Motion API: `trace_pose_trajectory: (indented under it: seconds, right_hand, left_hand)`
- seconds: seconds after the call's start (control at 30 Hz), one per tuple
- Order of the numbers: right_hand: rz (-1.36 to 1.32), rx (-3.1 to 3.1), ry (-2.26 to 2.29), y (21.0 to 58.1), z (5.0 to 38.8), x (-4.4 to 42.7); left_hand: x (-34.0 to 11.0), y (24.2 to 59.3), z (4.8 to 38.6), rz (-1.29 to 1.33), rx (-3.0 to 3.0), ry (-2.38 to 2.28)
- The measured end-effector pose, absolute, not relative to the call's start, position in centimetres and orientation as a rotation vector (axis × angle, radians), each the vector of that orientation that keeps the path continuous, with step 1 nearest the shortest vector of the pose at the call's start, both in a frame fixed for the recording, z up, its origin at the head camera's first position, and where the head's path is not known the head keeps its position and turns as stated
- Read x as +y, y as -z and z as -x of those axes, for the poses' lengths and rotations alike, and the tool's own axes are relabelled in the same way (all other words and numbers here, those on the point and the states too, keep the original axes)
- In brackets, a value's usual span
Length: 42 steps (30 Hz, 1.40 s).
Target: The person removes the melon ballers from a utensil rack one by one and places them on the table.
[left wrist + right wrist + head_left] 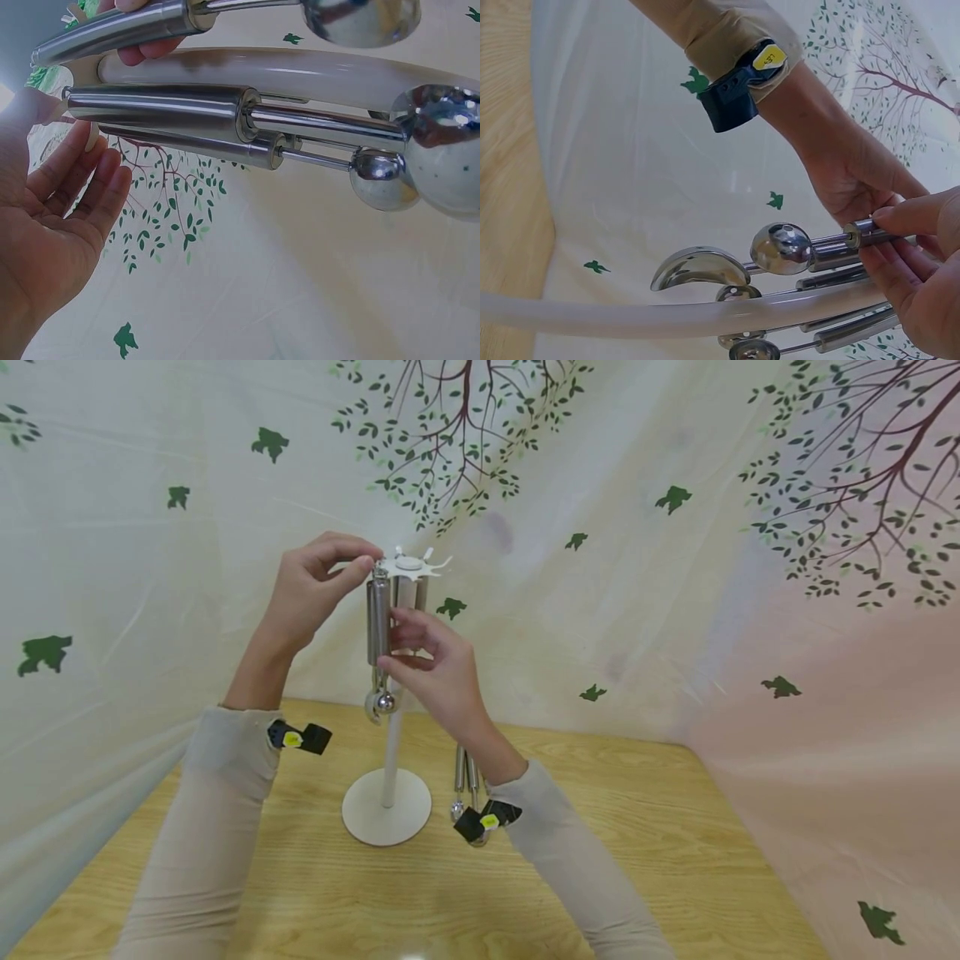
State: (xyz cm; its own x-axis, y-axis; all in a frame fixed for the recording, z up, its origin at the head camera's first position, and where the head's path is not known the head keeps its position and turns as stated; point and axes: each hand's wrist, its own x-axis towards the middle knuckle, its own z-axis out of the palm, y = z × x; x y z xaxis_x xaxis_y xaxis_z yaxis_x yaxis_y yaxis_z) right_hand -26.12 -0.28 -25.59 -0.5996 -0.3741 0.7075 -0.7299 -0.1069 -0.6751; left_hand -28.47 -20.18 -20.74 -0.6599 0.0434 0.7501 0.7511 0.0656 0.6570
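The person's right hand (438, 668) pinches a steel ladle-like utensil (381, 627) by its thick handle, thumb and fingers closed round opposite sides, with no gap left between skin and metal. The utensil is at the near left side of a white hooked rack (408, 563), raised well above the wooden table (637, 860).

The relation that matters is between the handle's top end and the rack's edge. From the right hand's grip, that end lies upward and slightly left, right beside the rack's hooks. The left hand (315, 589) is the nearer to it: its thumb and forefinger come together at the rack's edge, seeming to pinch a white hook there. Whether the utensil's loop sits on a hook cannot be told, as the fingertips crowd the spot.

The utensil's long axis stands nearly upright, roughly parallel to the white pole (391, 752). Its rounded bowl (386, 702) points down toward the table and its loop end points up. Other steel utensils (165, 105) hang close beside it, also heads downward, while a few more (461, 772) lie on the table right of the round base (386, 827).
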Motion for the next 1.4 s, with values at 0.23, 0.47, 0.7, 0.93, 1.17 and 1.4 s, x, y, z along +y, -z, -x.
trace_pose_trajectory:
  seconds: [0.23,0.47,0.7,0.93,1.17,1.4]
  right_hand:
    - [-1.243,-1.886,-1.772,25.1,25.7,-0.1]
    - [-1.245,-1.948,-1.807,25.3,25.3,0.4]
    - [-1.248,-2.021,-1.845,26.3,25.6,1.6]
    - [-1.226,-2.045,-1.901,27.9,26.5,3.6]
    - [-1.141,-2.066,-2.004,29.8,27.3,6.0]
    - [-1.009,-2.18,-2.029,32.4,28.6,8.8]
  left_hand:
    - [-20.2,20.7,28.4,0.784,-1.803,1.634]
    - [-20.2,20.7,28.3,0.748,-1.844,1.588]
    - [-20.3,20.8,28.4,0.736,-1.851,1.589]
    - [-20.2,20.7,28.4,0.741,-1.847,1.601]
    - [-20.2,20.7,28.4,0.735,-1.842,1.608]
    - [-20.2,20.7,28.3,0.737,-1.836,1.615]
